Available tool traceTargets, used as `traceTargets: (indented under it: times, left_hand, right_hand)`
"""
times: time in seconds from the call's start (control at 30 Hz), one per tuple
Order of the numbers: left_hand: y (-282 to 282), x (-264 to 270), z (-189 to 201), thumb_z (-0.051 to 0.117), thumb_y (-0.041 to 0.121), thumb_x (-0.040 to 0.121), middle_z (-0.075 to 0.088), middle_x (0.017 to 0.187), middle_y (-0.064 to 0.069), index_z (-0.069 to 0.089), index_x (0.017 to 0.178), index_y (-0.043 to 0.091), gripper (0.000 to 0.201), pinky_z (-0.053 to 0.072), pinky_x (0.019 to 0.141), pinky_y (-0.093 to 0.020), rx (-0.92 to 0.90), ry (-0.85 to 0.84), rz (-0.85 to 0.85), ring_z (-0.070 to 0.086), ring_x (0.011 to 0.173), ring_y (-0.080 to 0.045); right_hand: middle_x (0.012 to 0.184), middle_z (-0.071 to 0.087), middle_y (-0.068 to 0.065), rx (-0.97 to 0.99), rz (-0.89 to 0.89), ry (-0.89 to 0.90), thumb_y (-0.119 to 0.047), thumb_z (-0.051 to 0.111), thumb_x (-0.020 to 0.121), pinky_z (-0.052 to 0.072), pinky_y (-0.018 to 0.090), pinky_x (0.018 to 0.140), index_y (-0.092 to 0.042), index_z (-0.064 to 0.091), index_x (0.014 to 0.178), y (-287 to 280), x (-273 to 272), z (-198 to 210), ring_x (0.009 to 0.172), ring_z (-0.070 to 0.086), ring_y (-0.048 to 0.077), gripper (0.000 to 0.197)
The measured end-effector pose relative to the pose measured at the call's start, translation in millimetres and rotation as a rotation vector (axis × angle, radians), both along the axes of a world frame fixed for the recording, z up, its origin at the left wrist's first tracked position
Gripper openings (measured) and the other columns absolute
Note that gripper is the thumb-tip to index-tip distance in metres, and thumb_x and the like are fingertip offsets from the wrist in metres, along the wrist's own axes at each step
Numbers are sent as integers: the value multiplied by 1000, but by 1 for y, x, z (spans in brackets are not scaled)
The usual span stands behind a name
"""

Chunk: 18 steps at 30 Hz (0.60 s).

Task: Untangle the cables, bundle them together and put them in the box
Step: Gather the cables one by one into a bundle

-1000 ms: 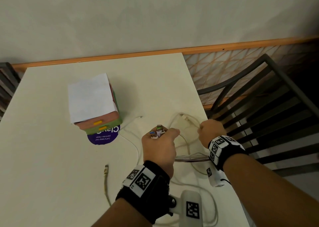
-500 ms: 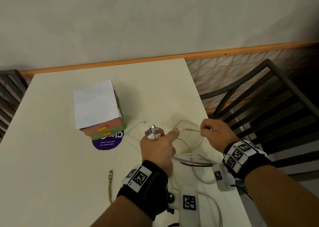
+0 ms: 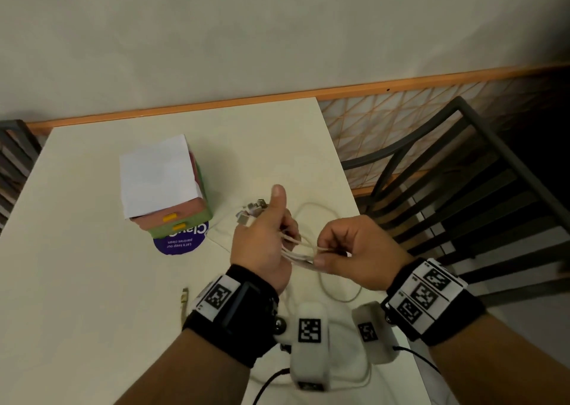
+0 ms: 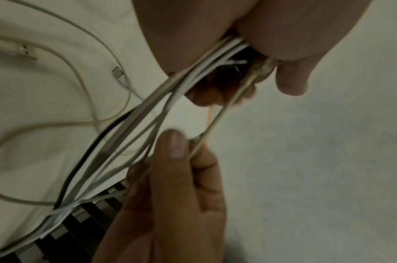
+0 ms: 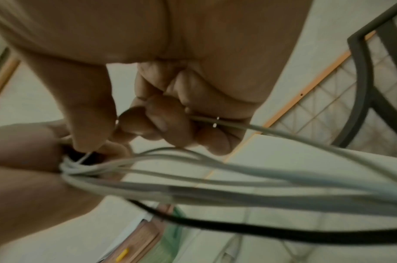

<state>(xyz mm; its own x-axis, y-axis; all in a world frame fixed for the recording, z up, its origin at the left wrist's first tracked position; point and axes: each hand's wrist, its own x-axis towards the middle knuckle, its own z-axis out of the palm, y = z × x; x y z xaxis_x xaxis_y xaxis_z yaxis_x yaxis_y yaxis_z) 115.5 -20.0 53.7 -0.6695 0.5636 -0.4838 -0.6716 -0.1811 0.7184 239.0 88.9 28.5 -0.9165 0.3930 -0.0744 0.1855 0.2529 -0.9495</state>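
My left hand point(image 3: 265, 235) grips a bunch of white cables point(image 3: 296, 252) above the table, thumb raised; several plugs point(image 3: 251, 212) stick out past its knuckles. Close to its right, my right hand point(image 3: 348, 250) pinches a few of the same cables between thumb and fingers. In the left wrist view the cables point(image 4: 161, 110) run from my left palm down to the right hand's thumb point(image 4: 172, 147). The right wrist view shows the cables point(image 5: 215, 178), one black, passing under my curled right fingers point(image 5: 170, 121). The box point(image 3: 163, 185), pink and green drawers under a white sheet, stands left of the hands.
Loose cable loops point(image 3: 320, 210) lie on the white table point(image 3: 92, 281) beyond and under the hands. One cable end point(image 3: 184, 296) lies near my left wrist. A purple round label point(image 3: 182, 241) sits under the box. A dark slatted chair point(image 3: 462, 189) stands right of the table's edge.
My right hand moved left, closer to the left hand, and now pinches the cables beside it. The left thumb has lifted upright, and both hands have risen a little.
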Motion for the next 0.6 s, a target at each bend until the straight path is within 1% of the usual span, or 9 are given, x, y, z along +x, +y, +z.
traceTargets:
  times: [0.07,0.1,0.17,0.27,0.33,0.37,0.43,0.5,0.6]
  left_hand:
    - [-10,-1,6,66,46,75,33,41,1,43,48,20,44,46,54,-28,132,-86,-24,33,36,-13]
    - [-15,-2,8,64,46,77,25,39,4,35,50,22,46,43,45,-25,174,-112,-46,26,33,-10]
    - [-25,-6,13,62,45,80,18,41,6,26,56,23,49,23,34,-18,181,-101,-83,17,31,-7]
    - [-31,-9,16,65,33,82,17,44,7,32,58,24,41,12,38,-17,145,-49,-94,12,35,-8]
    - [-32,-6,18,66,26,80,17,43,8,28,59,24,43,9,39,-18,146,-48,-90,7,39,-11]
    - [-32,-4,20,65,23,78,17,43,8,26,58,24,44,8,40,-18,150,-46,-91,5,42,-12]
    - [-31,0,23,65,18,73,17,43,7,23,58,24,45,8,40,-18,144,-26,-105,3,44,-14]
    - [-31,4,25,66,15,69,17,44,6,20,61,24,48,7,41,-19,123,-10,-126,4,42,-13]
    - [-34,6,24,67,11,66,17,44,5,17,67,24,51,8,42,-20,90,-18,-146,7,39,-12]
  right_hand:
    - [55,55,1,15,-125,-17,-16,79,72,41,30,51,-9,62,64,10,9,-9,51,47,13,20]
    - [54,53,1,10,-217,-30,-10,79,74,41,28,51,-5,60,63,16,14,-15,50,46,11,22]
    - [55,52,1,-2,-335,-77,-2,78,75,42,23,52,-3,59,64,27,20,-24,50,44,7,22]
    - [64,62,9,-141,-237,-135,-3,66,64,48,24,60,-3,67,73,35,23,-29,59,56,15,9]
    - [68,68,14,-277,-220,-163,-10,54,62,53,24,65,2,71,80,36,15,-31,64,64,20,27]
    - [70,69,14,-277,-252,-191,-15,54,67,55,27,67,1,71,80,35,8,-33,66,66,20,27]
    - [79,71,6,-77,-331,-328,-28,61,79,55,33,72,-11,71,83,37,-6,-38,74,67,18,20]
    - [95,67,-4,243,-337,-547,-35,66,83,52,30,79,-22,66,98,39,-21,-45,90,63,15,20]
    - [124,59,-2,449,-206,-677,-40,62,88,47,34,97,-22,53,129,40,-47,-59,115,56,19,46]
